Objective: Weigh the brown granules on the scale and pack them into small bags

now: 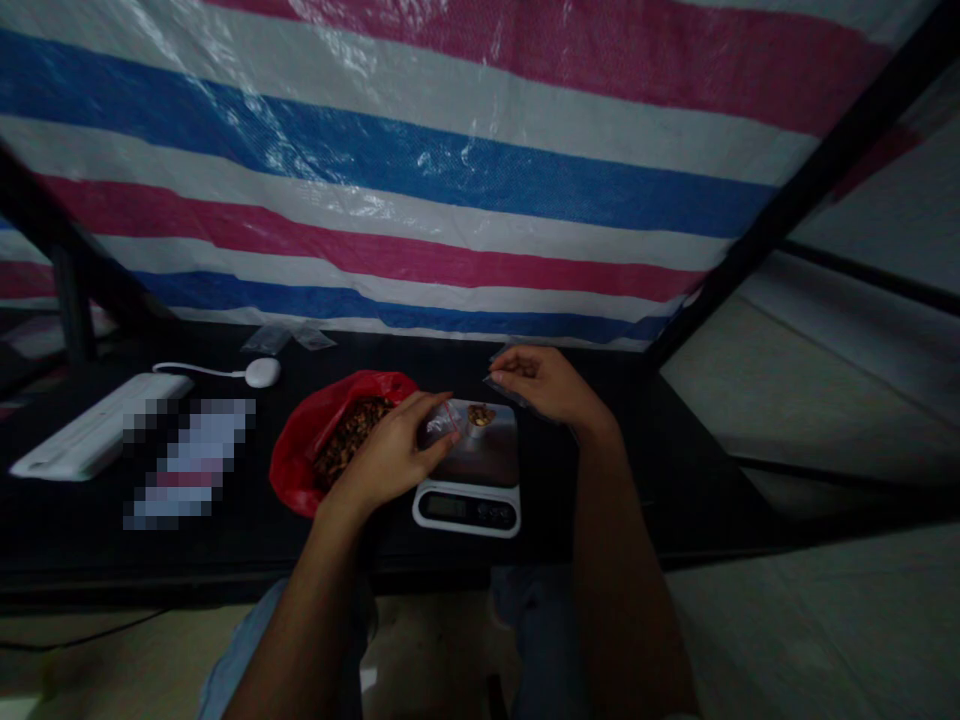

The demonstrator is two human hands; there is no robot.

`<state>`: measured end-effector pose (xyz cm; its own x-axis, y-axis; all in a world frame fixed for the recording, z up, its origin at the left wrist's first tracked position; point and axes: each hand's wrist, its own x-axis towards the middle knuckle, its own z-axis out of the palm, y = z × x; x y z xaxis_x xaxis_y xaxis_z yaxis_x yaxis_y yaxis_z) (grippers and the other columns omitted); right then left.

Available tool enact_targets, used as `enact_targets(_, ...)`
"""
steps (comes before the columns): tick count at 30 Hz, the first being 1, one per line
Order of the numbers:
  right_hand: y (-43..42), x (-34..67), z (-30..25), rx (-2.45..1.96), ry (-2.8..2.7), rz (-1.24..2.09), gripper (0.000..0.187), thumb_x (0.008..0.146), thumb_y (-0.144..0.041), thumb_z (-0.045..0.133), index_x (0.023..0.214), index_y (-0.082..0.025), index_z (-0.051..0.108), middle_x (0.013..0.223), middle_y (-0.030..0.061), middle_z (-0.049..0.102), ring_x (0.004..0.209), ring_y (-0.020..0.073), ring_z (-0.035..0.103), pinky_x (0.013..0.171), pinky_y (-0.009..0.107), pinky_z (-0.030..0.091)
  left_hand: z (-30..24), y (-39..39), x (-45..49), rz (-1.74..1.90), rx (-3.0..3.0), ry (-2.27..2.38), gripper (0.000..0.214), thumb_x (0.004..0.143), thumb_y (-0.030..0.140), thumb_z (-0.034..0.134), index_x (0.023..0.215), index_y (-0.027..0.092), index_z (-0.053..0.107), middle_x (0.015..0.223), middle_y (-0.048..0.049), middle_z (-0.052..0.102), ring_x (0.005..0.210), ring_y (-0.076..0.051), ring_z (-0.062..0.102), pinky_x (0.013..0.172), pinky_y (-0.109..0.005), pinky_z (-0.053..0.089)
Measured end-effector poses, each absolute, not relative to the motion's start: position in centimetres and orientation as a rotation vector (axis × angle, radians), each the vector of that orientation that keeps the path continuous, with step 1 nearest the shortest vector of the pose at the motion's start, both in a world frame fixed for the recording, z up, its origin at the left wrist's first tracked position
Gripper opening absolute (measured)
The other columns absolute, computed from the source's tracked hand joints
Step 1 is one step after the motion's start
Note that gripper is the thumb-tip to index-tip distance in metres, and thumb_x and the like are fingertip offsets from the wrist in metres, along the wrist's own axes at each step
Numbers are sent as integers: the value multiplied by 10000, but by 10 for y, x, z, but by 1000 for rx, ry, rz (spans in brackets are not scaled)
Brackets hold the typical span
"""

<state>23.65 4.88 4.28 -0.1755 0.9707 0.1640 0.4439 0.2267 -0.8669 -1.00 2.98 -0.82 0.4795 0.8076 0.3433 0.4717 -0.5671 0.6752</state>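
Observation:
My left hand pinches a small clear zip bag with a red seal line, above the left side of the digital scale. A little pile of brown dried pieces sits toward the back of the scale's metal plate. To the left, partly under my left wrist, a red plastic bag stands open, full of similar brown pieces. Beyond the scale's right corner, my right hand has loosely curled fingers with a gap at the thumb, over clear plastic bags on the black table. The scale's reading is too dim to make out.
At the left lie a white power strip, a white round device with a cable and a blurred-out flat item. More clear bags lie near the striped sheet behind the black table. Dark frame bars flank both sides.

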Motion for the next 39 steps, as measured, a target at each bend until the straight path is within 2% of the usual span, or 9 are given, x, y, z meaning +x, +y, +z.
enact_targets(3,63,238,26,-1437,-1702,740,106,875,-186,662,942,-155,738,960,77,765,890,184,707,810,296,542,-10,31,-10,890,2236,1048,483,925,368,610,1364,168,591,1263,-130,659,1163,-274,637,1055,-426,494)
enact_targets(6,74,236,12,-1574,-1834,782,97,871,-157,678,902,-139,768,946,95,784,878,198,717,786,290,530,-11,32,-10,890,2246,1043,487,923,362,614,1368,165,588,1280,-135,655,1176,-276,632,1056,-425,494)
enact_targets(14,77,234,13,-1639,-2003,852,230,940,-285,639,874,-137,803,882,81,792,808,187,704,722,269,497,-9,31,-11,889,2254,1052,489,929,365,614,1365,145,590,1290,-136,655,1184,-275,628,1057,-421,494)
enact_targets(18,74,238,15,-1508,-1990,1003,121,859,-216,706,910,-158,799,925,55,794,870,182,713,790,258,514,-9,31,-11,887,2251,1066,493,932,368,616,1366,137,590,1293,-139,655,1190,-274,623,1069,-425,485)
enact_targets(21,75,239,13,-1501,-1983,1095,124,809,-141,699,888,-149,795,880,52,787,818,176,705,754,265,517,-10,31,-11,883,2253,1060,499,931,368,614,1369,130,589,1294,-139,653,1193,-274,621,1071,-425,484)
enact_targets(25,77,238,10,-1501,-1989,1073,110,804,-143,684,835,-152,789,825,47,772,762,172,684,709,272,503,-10,31,-11,878,2249,1061,498,930,367,614,1372,140,588,1289,-134,655,1179,-272,628,1059,-428,493)
enact_targets(29,72,239,15,-1437,-1874,1052,46,801,-197,719,800,-176,761,825,31,758,786,167,684,744,278,513,-9,31,-11,890,2250,1062,486,931,361,614,1361,137,596,1270,-128,661,1173,-264,631,1059,-409,490)
enact_targets(34,58,239,33,-1268,-1755,1160,152,757,-290,788,837,-175,729,843,25,739,813,169,681,804,315,529,-11,31,-11,892,2259,1060,505,931,372,618,1368,123,592,1277,-134,655,1176,-266,628,1059,-404,484)
enact_targets(39,48,231,47,-1153,-1830,1310,180,752,-290,801,833,-167,697,834,32,752,797,168,700,787,315,535,-11,31,-10,898,2263,1050,505,922,361,624,1371,130,592,1268,-135,657,1156,-270,640,1034,-403,498)
